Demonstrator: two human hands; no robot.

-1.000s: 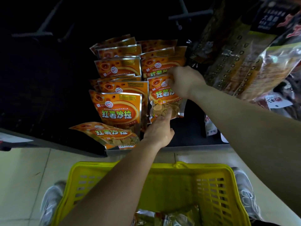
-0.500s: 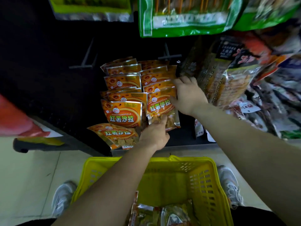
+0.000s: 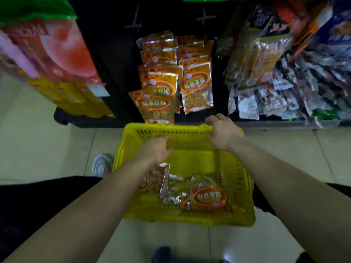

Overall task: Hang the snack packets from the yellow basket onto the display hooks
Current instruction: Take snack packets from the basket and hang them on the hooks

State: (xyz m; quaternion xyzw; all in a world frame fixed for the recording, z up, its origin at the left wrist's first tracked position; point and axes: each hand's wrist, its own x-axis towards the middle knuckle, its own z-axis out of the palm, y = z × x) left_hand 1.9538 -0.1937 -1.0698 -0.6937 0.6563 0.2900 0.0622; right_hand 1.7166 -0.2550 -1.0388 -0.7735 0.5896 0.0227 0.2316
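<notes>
The yellow basket stands on the floor in front of me, with several orange snack packets lying in its near half. More of the same orange packets hang in two columns on the dark display behind it. My left hand hovers inside the basket's far end with loosely curled fingers and holds nothing. My right hand is over the basket's far right rim, fingers relaxed and empty; whether it touches the rim I cannot tell. Two bare hooks stick out above the hanging packets.
Mixed snack bags crowd the display to the right. Large red and pink bags hang at the left above yellow packs. My shoe is beside the basket's left side on the tiled floor.
Both hands have let go of the hanging orange packet and come down to the basket. My view has tipped down, showing more of the basket's contents.
</notes>
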